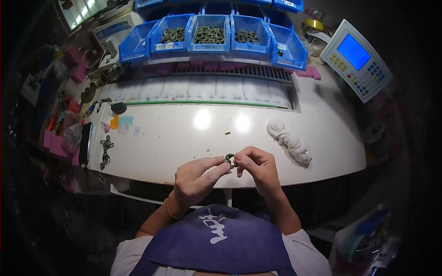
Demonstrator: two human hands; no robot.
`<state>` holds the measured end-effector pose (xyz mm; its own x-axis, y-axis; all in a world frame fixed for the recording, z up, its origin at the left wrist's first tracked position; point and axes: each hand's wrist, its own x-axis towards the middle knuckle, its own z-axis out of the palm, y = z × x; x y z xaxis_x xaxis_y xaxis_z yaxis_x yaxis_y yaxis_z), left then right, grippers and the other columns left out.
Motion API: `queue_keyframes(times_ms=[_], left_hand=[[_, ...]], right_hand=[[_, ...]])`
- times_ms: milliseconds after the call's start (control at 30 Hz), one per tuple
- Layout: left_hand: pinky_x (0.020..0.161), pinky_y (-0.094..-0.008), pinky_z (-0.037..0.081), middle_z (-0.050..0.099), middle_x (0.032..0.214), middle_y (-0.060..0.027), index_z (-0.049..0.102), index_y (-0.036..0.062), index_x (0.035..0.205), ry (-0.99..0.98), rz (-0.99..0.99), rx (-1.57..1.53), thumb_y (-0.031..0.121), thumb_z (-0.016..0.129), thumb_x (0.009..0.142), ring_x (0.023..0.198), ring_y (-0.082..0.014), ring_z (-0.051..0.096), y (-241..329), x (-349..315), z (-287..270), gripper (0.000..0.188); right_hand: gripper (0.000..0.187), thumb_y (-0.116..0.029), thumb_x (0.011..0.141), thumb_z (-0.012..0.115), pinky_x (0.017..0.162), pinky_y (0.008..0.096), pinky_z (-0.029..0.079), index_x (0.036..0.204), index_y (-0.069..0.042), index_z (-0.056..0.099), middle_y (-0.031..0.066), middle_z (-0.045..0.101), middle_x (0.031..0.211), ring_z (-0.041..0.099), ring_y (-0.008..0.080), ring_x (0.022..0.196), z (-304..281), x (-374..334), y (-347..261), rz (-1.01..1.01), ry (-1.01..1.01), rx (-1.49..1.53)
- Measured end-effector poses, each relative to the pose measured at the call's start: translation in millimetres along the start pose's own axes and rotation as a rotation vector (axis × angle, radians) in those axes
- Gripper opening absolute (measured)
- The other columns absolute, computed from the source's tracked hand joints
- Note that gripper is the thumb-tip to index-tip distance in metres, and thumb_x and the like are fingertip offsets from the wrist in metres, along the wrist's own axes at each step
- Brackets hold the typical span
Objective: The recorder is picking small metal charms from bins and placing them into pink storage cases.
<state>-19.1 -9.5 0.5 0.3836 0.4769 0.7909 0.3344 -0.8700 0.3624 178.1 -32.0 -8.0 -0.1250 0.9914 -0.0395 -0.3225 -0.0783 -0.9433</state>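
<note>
Left hand [195,176]: pinches the loop [228,157] from the left.
Right hand [259,166]: fingertips at its right, equally near.
Loop: over the surface [179,138]; long axis unclear.

The left hand [195,178] and right hand [260,166] meet above the tabletop's [170,138] near edge, a small part [228,158] between them. Cloth [290,141] lies toward the right edge, fittings [106,146] along the left. Behind, bins [208,48] hold loops [173,35]; a keypad display [354,51] stands to their right.
</note>
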Motion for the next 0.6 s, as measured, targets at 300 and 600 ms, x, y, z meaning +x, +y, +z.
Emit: queue_keyframes(times_ms=[300, 600], left_hand=[[0.077, -0.0306, 0.061, 0.073, 0.093, -0.0172, 0.071, -0.002, 0.095, 0.067, -0.331, -0.378, -0.012, 0.076, 0.079, 0.086, -0.0232, 0.073, 6, 1, -2, 0.02], [0.089, -0.032, 0.06, 0.071, 0.102, -0.0173, 0.056, -0.0016, 0.111, 0.116, -0.553, -0.663, -0.014, 0.07, 0.085, 0.098, -0.022, 0.072, 7, -9, 3, 0.032]], right_hand=[[0.014, -0.014, 0.095, 0.07, 0.067, 0.0254, 0.047, 0.09, -0.001, 0.07, 0.0032, 0.068, 0.082, 0.059, 0.0089, 0.074, 8, -7, 4, -0.243, 0.133, -0.255], [0.009, -0.007, 0.085, 0.077, 0.066, 0.0315, 0.047, 0.09, -0.004, 0.07, 0.0065, 0.068, 0.081, 0.06, 0.0208, 0.072, 18, -9, -13, -0.744, 0.193, -0.821]])
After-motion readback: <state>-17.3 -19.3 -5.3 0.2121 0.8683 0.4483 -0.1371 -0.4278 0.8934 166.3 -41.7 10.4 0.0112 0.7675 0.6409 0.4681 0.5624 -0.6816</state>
